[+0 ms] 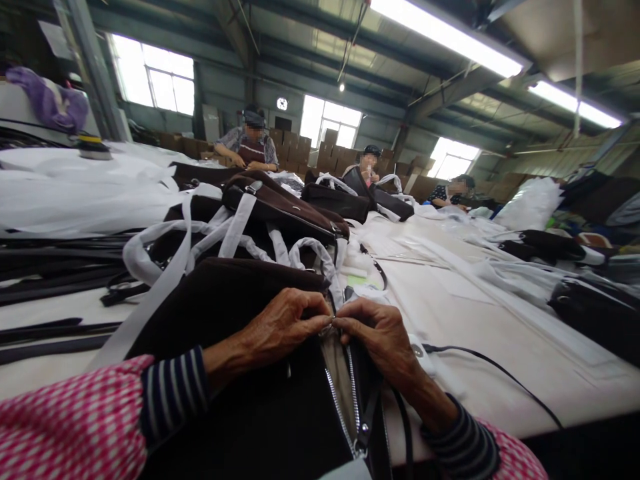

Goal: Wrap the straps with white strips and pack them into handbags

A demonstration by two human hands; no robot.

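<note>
A dark brown handbag [250,393] lies right in front of me, its zipper [354,393] parted to show a beige lining [336,363]. At the far end of that gap, the fingertips of my left hand [285,325] and my right hand [380,333] meet in a pinch. Between them is something tiny and shiny, too small to make out. Both hands are closed. The zipper's two silver tooth rows run together near a metal fitting at the bag's near end. White-wrapped handles [150,260] rise behind the bag.
More dark bags [295,207] with wrapped handles are piled beyond. Black straps [60,267] and white wrapping sheets [85,193] lie at left. On the right, a black cable [495,373] crosses the white table [500,320], and further bags [595,313] lie there. Several co-workers [250,143] are across the table.
</note>
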